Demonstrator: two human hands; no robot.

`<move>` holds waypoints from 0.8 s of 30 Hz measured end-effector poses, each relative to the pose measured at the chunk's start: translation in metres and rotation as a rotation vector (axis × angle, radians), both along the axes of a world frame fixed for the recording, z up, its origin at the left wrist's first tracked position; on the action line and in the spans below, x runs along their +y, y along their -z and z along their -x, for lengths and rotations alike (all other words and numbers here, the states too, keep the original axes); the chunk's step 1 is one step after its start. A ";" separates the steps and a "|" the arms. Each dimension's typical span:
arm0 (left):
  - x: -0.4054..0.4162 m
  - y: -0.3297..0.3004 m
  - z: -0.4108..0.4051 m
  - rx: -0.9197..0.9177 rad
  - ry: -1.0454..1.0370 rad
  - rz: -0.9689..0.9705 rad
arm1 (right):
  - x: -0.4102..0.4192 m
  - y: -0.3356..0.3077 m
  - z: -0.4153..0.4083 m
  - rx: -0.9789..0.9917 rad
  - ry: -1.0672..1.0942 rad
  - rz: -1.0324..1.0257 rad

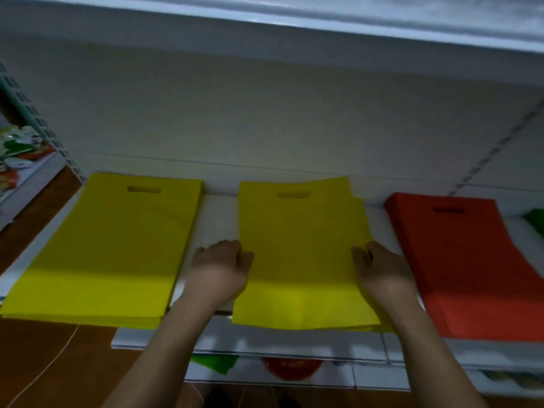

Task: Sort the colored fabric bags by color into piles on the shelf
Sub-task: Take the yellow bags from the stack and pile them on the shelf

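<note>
Three piles of flat fabric bags lie on the white shelf [219,219]. A yellow pile [106,248] is at the left, a second yellow pile [300,248] in the middle, and a red-orange pile [459,266] at the right. My left hand [220,269] grips the left edge of the middle yellow pile. Its right edge is held by my right hand [379,269]. The top bags of this pile sit slightly askew at the back right. A green bag [535,219] peeks in at the far right edge.
Another shelf board [294,13] hangs overhead. Colourful boxes [20,166] stand at the left beside a slotted upright. Below the shelf front a green thing [215,363] and a red thing [291,368] show on a lower level. Brown floor lies at the lower left.
</note>
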State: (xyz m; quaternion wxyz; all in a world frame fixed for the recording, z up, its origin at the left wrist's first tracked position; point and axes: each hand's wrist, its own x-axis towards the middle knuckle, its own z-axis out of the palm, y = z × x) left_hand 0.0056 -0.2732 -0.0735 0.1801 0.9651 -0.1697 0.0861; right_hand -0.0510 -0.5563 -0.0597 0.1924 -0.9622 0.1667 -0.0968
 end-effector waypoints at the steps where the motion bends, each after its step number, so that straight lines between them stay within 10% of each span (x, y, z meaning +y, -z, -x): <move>1: -0.011 0.005 0.001 0.000 0.017 -0.042 | -0.011 0.005 0.002 -0.027 -0.010 0.001; 24: -0.043 0.025 0.028 0.041 -0.192 -0.106 | 0.000 0.011 0.014 0.161 0.036 0.194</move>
